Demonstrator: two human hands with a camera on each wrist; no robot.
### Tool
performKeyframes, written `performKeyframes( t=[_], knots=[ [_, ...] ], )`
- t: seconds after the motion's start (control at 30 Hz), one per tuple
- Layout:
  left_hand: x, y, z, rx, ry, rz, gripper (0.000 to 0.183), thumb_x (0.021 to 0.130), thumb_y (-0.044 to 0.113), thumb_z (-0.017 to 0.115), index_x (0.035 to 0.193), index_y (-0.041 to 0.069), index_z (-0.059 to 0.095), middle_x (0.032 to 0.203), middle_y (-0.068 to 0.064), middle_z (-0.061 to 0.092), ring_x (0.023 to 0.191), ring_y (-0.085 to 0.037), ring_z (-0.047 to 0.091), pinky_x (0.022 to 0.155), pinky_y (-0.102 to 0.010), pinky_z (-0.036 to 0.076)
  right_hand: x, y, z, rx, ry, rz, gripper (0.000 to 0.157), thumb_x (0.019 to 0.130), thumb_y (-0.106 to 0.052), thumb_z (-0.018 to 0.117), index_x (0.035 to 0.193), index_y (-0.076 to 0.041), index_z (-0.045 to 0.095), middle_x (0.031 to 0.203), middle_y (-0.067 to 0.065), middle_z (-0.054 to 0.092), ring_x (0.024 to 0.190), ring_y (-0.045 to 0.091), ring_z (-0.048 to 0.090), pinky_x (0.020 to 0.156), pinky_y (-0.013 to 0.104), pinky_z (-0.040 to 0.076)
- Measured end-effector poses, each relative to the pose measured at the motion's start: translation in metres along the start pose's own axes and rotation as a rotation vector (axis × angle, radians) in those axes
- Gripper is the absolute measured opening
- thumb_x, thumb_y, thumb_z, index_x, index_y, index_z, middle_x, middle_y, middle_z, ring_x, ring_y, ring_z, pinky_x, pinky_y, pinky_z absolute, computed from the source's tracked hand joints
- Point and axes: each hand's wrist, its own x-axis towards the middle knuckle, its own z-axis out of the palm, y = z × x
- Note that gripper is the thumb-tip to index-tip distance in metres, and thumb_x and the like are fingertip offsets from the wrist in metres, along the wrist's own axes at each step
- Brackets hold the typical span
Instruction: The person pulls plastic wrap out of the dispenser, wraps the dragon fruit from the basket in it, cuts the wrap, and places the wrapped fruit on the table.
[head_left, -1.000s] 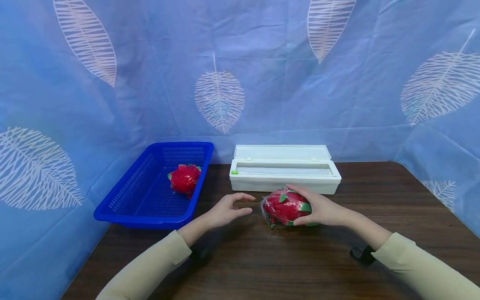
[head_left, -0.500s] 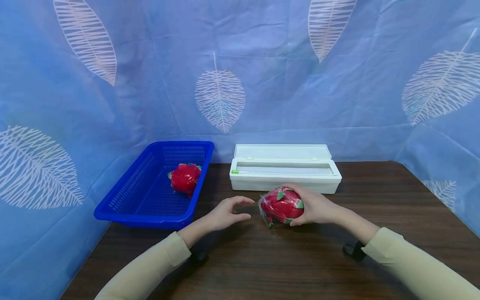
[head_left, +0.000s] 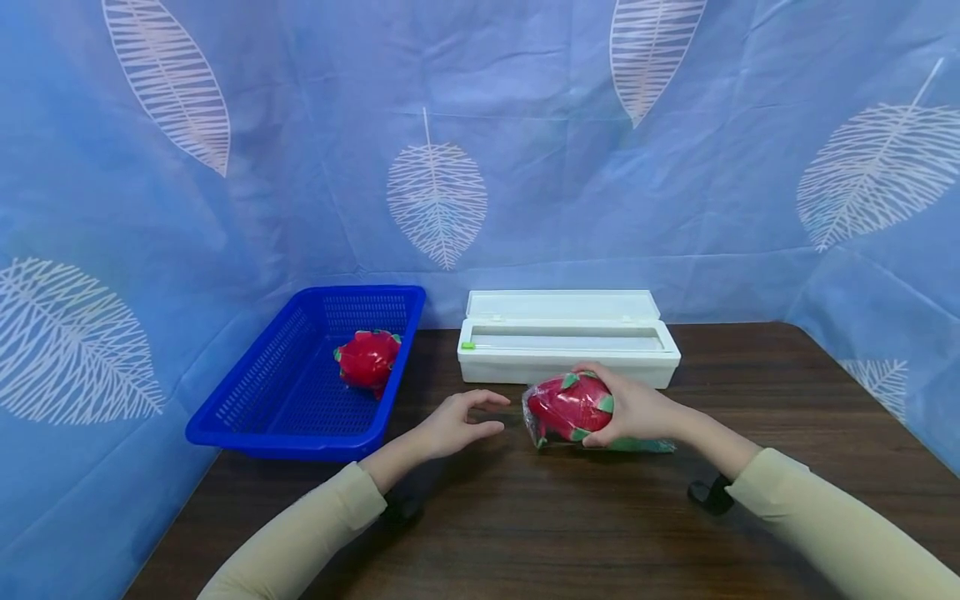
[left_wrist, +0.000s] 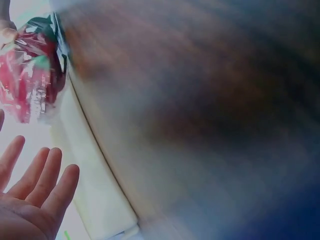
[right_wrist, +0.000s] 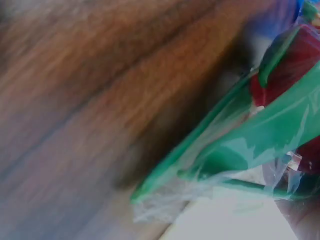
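Gripping film-wrapped dragon fruit [head_left: 564, 402]: right hand [head_left: 637, 407]; left hand [head_left: 454, 425] near.

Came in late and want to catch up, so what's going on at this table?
A person's right hand is gripping a red fruit wrapped in clear plastic, in front of a white box with its lid up. The left hand is close by, fingers relaxed, holding nothing and not touching the fruit. Off to the person's left, another red fruit lies in a blue basket, near the basket's right side.
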Motion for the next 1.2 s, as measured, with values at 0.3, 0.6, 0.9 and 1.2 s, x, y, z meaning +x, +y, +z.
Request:
performKeyframes(
  t=[0.3,0.6,0.9,1.2],
  knots=[
    [0.004,0.004,-0.003,-0.044,0.028,-0.008,0.035,0.096,0.017,0.064,0.128,0.004,0.06,0.128,-0.011,0.06,0.118,-0.032,0.055,0.096,-0.049,0.046,-0.033,0.003,-0.043,0.004,0.091,0.054,0.103,0.067,-0.037,0.09,0.145,-0.01,0.028,0.12,0.02,0.052,0.099,0.033,0.057,0.068,0.037,0.058],
    [0.015,0.009,-0.002,-0.005,0.035,0.006,0.038,0.096,0.019,0.063,0.132,0.007,0.058,0.131,-0.009,0.059,0.12,-0.027,0.054,0.096,-0.048,0.046,-0.069,0.021,-0.073,-0.116,0.164,0.115,0.104,0.069,-0.038,0.088,0.145,-0.006,0.024,0.116,0.025,0.053,0.091,0.032,0.058,0.064,0.037,0.055],
    [0.032,0.015,0.003,-0.024,0.025,0.039,0.037,0.097,0.019,0.062,0.133,0.01,0.058,0.133,-0.012,0.057,0.122,-0.028,0.052,0.098,-0.048,0.044,-0.108,0.048,-0.093,-0.167,0.23,0.184,0.104,0.073,-0.032,0.087,0.145,0.0,0.02,0.116,0.034,0.048,0.093,0.043,0.056,0.062,0.04,0.053],
    [0.039,0.018,0.005,0.015,0.024,0.042,0.039,0.097,0.023,0.063,0.133,0.011,0.058,0.133,-0.004,0.057,0.121,-0.021,0.052,0.097,-0.043,0.046,-0.133,0.08,-0.117,-0.173,0.289,0.269,0.107,0.077,-0.029,0.084,0.148,0.006,0.011,0.116,0.041,0.044,0.093,0.053,0.054,0.06,0.049,0.051]
  ],
)
